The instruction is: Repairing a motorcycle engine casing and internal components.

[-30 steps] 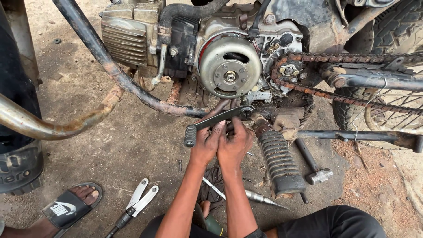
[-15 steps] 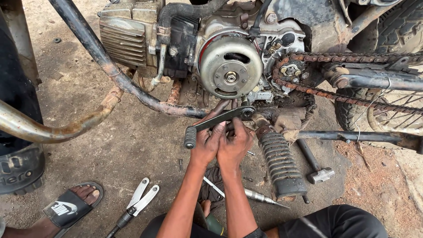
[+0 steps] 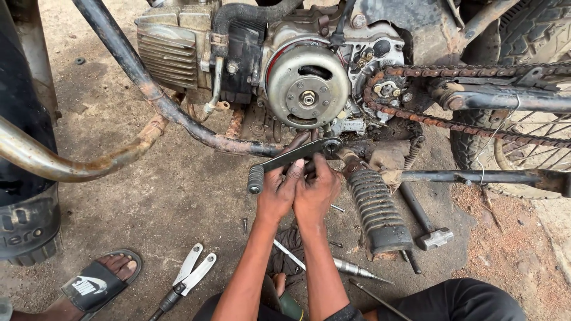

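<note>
No packages, signs or screens in view. Only markings: white logo on black sandal strap (image 3: 89, 286) at 8 o'clock, and pale raised lettering on the black rounded part (image 3: 27, 229) at 9 o'clock, left edge, partly cut off.

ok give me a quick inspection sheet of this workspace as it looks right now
surface: bare dirt ground, sawdust at the right.
job's things: gear lever under the engine, both hands on it.
clutter: pliers, hammer, punch, loose bolts, footrest.
grippers: left hand and right hand side by side, fingers curled at the lever.
cables: black hose above the engine; drive chain.
surroundings: rusty exhaust pipe, rear wheel, sandalled foot.
</note>
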